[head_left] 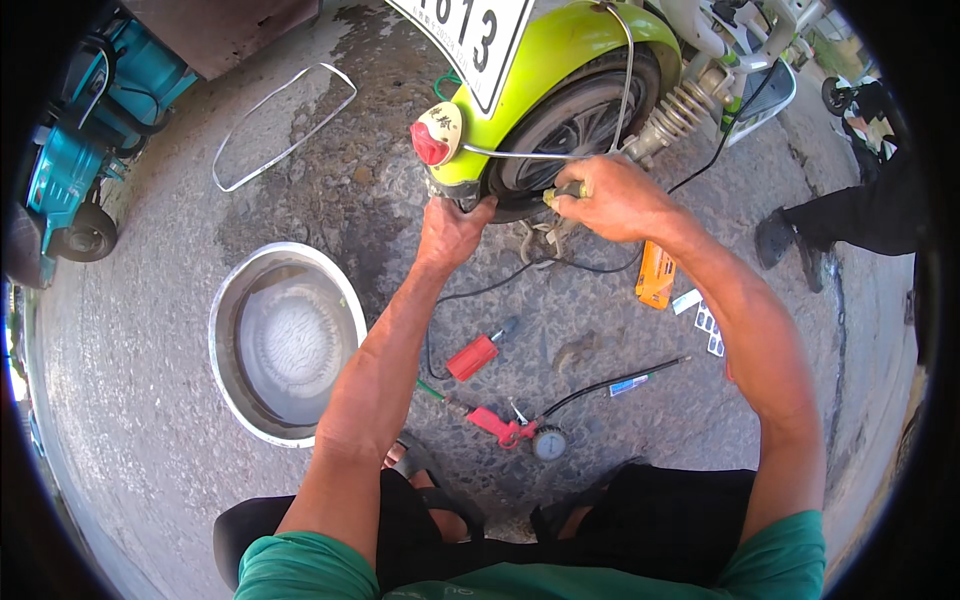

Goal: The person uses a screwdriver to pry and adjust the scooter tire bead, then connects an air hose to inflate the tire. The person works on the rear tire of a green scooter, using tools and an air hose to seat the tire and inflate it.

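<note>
Left hand (pixel 455 232): is touching rear tire (pixel 520 208); fingers are partly hiding, grip indeterminable.
Right hand (pixel 620 197): is gripping yellow-ended tool (pixel 566 191), concealing the remainder.
License plate (pixel 480 50): is extending beyond view.

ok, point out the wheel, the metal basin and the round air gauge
Wheel (pixel 575 132): head view, on its spoked centre.
Metal basin (pixel 223 340): head view, on the left side of its wall.
Air gauge (pixel 549 444): head view, on the middle of its dial.
</note>
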A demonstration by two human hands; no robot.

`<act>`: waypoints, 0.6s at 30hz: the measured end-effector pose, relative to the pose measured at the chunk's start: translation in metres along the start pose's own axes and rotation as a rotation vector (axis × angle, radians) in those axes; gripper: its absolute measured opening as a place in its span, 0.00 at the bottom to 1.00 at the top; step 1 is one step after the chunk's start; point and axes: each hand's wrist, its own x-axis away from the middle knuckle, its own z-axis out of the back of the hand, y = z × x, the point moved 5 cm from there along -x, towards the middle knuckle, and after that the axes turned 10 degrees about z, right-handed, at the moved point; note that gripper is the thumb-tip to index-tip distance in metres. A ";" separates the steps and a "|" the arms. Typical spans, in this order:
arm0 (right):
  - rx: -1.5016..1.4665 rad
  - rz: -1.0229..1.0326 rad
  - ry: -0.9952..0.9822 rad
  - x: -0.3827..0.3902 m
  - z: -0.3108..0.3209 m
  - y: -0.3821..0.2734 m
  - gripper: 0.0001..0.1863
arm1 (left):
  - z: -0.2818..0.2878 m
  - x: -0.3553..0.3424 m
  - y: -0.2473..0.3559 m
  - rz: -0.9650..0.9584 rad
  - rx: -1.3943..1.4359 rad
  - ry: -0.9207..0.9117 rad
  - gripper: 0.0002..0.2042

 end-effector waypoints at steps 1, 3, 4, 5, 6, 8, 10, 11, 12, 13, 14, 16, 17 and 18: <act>-0.001 0.003 0.001 -0.001 0.001 -0.001 0.25 | 0.001 -0.001 -0.002 -0.012 0.002 0.012 0.18; -0.004 0.003 0.005 0.000 0.001 -0.004 0.25 | -0.001 -0.002 -0.003 -0.037 0.007 0.032 0.18; -0.001 0.012 0.038 0.000 0.000 -0.002 0.24 | -0.002 -0.002 -0.003 -0.019 0.040 0.021 0.18; 0.002 0.021 0.071 -0.001 -0.005 0.001 0.24 | -0.003 0.000 -0.003 0.000 0.073 0.010 0.18; 0.004 0.032 0.103 -0.001 -0.007 0.002 0.24 | -0.003 0.001 -0.002 0.020 0.105 0.001 0.18; -0.012 0.032 0.142 0.005 -0.008 0.004 0.23 | -0.002 0.002 0.004 0.017 0.050 0.013 0.18; 0.000 0.027 0.172 0.008 -0.015 0.002 0.22 | 0.002 0.002 0.008 0.029 0.008 0.018 0.18; 0.021 0.020 0.191 0.012 -0.020 0.000 0.22 | 0.004 0.001 0.010 0.034 -0.010 0.014 0.18; 0.043 0.013 0.215 0.018 -0.023 -0.003 0.22 | 0.004 0.001 0.013 0.034 -0.028 0.011 0.18; 0.049 0.007 0.226 0.023 -0.028 -0.006 0.22 | 0.004 0.001 0.010 0.034 0.007 0.007 0.19; 0.054 0.000 0.236 0.027 -0.033 -0.008 0.22 | 0.004 0.001 0.007 0.034 0.042 0.002 0.20; 0.046 0.030 0.283 0.031 -0.040 -0.008 0.22 | 0.006 -0.004 0.001 0.010 0.088 0.003 0.21; 0.022 0.032 0.299 0.031 -0.042 -0.009 0.22 | 0.006 -0.006 -0.002 -0.009 0.101 0.009 0.21; -0.001 0.029 0.315 0.032 -0.043 -0.011 0.22 | 0.005 -0.007 -0.001 -0.028 0.115 0.010 0.22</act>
